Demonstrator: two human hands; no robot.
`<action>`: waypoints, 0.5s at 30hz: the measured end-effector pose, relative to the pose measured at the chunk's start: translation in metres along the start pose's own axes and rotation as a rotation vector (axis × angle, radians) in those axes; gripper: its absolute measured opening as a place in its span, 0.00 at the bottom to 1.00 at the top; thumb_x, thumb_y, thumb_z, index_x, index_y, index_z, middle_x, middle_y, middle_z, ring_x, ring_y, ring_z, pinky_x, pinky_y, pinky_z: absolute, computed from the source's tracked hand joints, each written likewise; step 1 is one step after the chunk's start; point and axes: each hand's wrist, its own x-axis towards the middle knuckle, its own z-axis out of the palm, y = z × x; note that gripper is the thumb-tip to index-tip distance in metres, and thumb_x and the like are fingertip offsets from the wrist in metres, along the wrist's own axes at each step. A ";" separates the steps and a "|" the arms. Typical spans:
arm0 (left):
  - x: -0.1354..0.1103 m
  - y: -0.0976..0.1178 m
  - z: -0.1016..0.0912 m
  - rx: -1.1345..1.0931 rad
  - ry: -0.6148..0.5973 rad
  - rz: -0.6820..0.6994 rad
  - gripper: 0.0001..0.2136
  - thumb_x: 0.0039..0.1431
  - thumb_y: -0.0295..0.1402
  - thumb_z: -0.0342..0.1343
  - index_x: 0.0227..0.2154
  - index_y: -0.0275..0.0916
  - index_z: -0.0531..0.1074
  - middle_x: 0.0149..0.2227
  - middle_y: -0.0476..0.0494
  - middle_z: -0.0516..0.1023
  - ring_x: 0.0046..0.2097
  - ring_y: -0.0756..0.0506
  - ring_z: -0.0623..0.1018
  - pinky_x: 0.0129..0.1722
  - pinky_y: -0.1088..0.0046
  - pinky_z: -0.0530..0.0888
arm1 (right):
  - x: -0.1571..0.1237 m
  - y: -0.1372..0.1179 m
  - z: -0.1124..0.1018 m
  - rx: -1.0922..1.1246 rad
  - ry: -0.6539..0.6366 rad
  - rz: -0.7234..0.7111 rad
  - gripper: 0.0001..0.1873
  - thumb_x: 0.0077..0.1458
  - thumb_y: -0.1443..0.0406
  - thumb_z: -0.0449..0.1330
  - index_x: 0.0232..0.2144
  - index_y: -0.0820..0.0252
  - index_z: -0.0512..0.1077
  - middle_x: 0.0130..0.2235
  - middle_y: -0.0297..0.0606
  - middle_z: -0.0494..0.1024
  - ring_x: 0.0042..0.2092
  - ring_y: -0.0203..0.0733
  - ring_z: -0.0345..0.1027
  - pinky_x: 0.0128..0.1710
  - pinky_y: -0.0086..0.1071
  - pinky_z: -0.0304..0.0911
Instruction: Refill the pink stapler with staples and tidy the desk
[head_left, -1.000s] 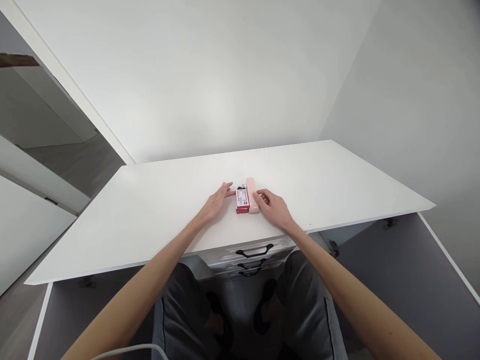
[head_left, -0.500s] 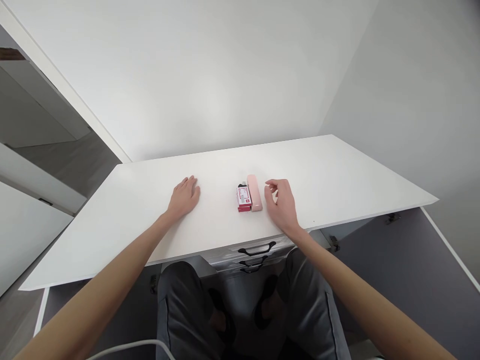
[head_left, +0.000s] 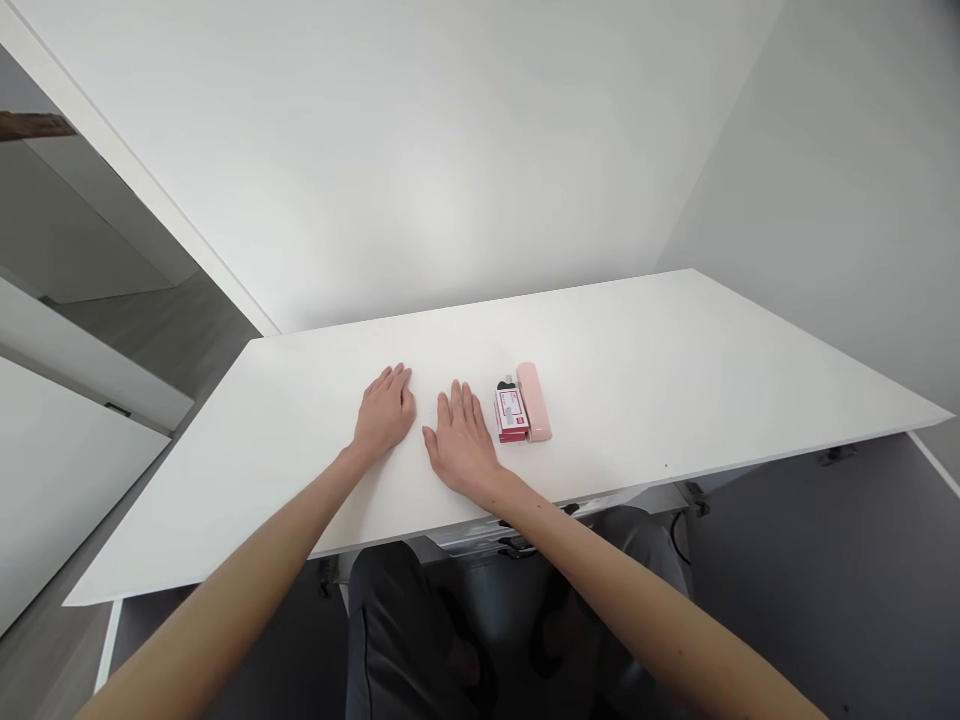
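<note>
Both hands lie flat, palms down, on the white table top [head_left: 675, 370]. My left hand [head_left: 386, 410] rests open left of centre. Beside it, my right hand [head_left: 461, 440] is also open, its fingers spread, a short gap from the red and white small box [head_left: 511, 415]. A pink stapler [head_left: 536, 402] lies against the box's right side. A small dark object [head_left: 507, 384] sits just behind the box. Neither hand holds anything.
White walls rise behind the table and to the right. A white door or panel stands at the far left. Under the table's front edge are my grey-trousered legs and part of a drawer unit with a black handle [head_left: 517, 545].
My right hand has left the stapler's right side, crossed over to the left of the box and laid itself flat. My left hand earlier drew away left from the box. The view shifted slightly.
</note>
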 end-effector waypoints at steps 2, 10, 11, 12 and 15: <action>-0.001 0.000 0.000 0.004 0.013 0.001 0.26 0.71 0.32 0.37 0.66 0.35 0.67 0.72 0.40 0.65 0.74 0.40 0.61 0.73 0.56 0.57 | 0.011 0.001 0.003 -0.022 0.034 0.033 0.36 0.74 0.58 0.44 0.74 0.81 0.49 0.77 0.63 0.39 0.78 0.60 0.27 0.76 0.55 0.35; -0.002 0.001 -0.002 -0.008 0.016 0.002 0.25 0.71 0.31 0.39 0.66 0.35 0.68 0.71 0.39 0.66 0.74 0.39 0.61 0.73 0.53 0.59 | 0.030 0.005 0.010 -0.025 0.145 0.158 0.40 0.74 0.54 0.44 0.73 0.83 0.48 0.76 0.67 0.38 0.78 0.64 0.27 0.75 0.58 0.33; -0.002 0.001 -0.002 -0.012 0.014 0.000 0.25 0.71 0.32 0.39 0.66 0.35 0.68 0.71 0.39 0.66 0.74 0.38 0.61 0.73 0.53 0.59 | 0.030 0.007 0.009 -0.021 0.152 0.160 0.39 0.74 0.54 0.44 0.73 0.83 0.48 0.76 0.67 0.38 0.78 0.64 0.27 0.75 0.58 0.33; -0.002 0.001 -0.003 -0.016 0.011 -0.002 0.25 0.71 0.32 0.39 0.66 0.35 0.68 0.71 0.39 0.66 0.74 0.38 0.61 0.73 0.53 0.59 | 0.030 0.009 0.008 -0.016 0.160 0.161 0.39 0.74 0.54 0.44 0.73 0.82 0.48 0.76 0.67 0.38 0.78 0.64 0.27 0.75 0.58 0.33; -0.002 0.003 -0.004 -0.022 0.004 -0.006 0.25 0.72 0.33 0.39 0.66 0.36 0.68 0.72 0.40 0.65 0.74 0.39 0.61 0.73 0.53 0.59 | 0.028 0.014 0.004 -0.008 0.172 0.161 0.39 0.74 0.55 0.44 0.73 0.82 0.49 0.77 0.67 0.38 0.78 0.63 0.27 0.75 0.58 0.34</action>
